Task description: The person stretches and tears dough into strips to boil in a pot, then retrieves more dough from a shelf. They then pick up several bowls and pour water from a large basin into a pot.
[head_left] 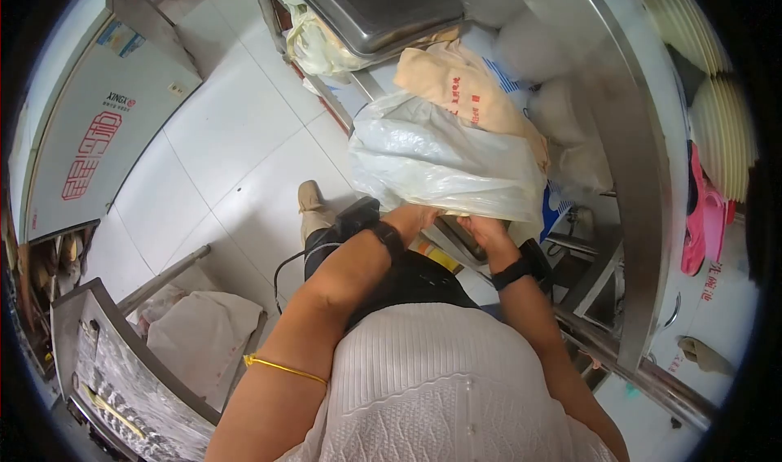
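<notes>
A white translucent plastic bag (440,157) lies bunched over the lower shelf in front of my body. My left hand (419,216) is at the bag's near edge, its fingers closed and partly tucked under the plastic. Close beside it, my right hand (486,232) pinches the same edge. Just behind the bag lies a beige cloth-like sack (468,87) with red printing. What is inside the white bag cannot be made out. Below my hands, a metal edge and a yellow patch show in part.
A dark metal tray (375,10) sits at the back of the shelf. Stacked plates (717,136) and a pink item (702,210) are on the right, beyond a steel rail (627,71). To the left stand a white freezer (90,128) and a metal-edged unit (138,356).
</notes>
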### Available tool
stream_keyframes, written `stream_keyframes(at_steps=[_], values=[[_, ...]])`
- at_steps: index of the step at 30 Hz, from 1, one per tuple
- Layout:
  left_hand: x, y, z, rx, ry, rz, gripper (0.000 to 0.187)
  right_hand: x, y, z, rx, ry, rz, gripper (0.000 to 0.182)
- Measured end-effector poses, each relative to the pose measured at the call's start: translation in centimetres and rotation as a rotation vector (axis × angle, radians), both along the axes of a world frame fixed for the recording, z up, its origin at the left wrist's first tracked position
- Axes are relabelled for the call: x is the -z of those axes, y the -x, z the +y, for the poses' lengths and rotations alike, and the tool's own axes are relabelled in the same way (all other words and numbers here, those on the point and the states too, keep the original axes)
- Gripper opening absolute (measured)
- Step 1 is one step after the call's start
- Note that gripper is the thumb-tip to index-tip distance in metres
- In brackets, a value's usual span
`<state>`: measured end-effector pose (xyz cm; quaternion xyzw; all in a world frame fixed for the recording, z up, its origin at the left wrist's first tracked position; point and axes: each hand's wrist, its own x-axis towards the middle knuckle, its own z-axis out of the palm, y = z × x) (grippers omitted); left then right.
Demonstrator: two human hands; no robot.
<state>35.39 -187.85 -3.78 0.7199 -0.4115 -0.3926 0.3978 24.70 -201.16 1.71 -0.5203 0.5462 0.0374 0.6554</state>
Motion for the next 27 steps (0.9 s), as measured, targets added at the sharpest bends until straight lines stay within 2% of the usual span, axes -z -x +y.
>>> stream_keyframes(at_steps=[2,3,8,11,14,16,17,18,19,23,27], values=[[-0.4,-0.6,0.8,-0.023,-0.005,0.008,0.02,1.9,1.3,-1.8,0.227,-0.334,-0.419,0.024],[-0.7,-1.1,1.3,-0.04,-0.008,0.015,0.02,2.0,1.7,-2.6,0.28,-0.362,-0.497,0.025],[-2.2,-3.9,4.3,-0.139,-0.029,0.042,0.02,0.5,4.3,-7.2,0.504,-0.172,-0.656,0.034],[-2.9,-4.8,3.8,-0.131,-0.02,0.013,0.02,1.0,4.4,-6.0,0.525,-0.168,-0.671,0.04],[-1.6,-3.8,1.2,-0.027,-0.02,-0.044,0.02,3.0,1.5,-1.8,0.408,-0.295,-0.605,0.046],[-0.3,-2.2,-0.1,0.045,-0.041,-0.078,0.02,3.9,-1.3,-0.2,0.321,-0.456,-0.591,0.05],[0.2,-1.6,-0.2,0.047,-0.052,-0.078,0.02,3.9,-2.9,-0.1,0.356,-0.585,-0.667,0.054],[0.7,-1.0,-0.3,0.06,-0.058,-0.073,0.02,-0.1,-6.0,1.1,0.325,-0.307,-0.689,0.056],[1.0,-0.5,-0.2,0.062,-0.059,-0.066,0.019,2.7,-6.3,-0.6,0.295,-0.096,-0.881,0.037],[1.9,-0.6,-0.6,0.054,-0.029,-0.041,0.019,0.2,-3.5,-1.9,0.079,0.143,-0.548,0.031],[3.0,-2.4,-2.6,0.048,0.024,0.008,0.019,-2.2,-0.2,-3.7,-0.309,0.543,-0.244,0.025]])
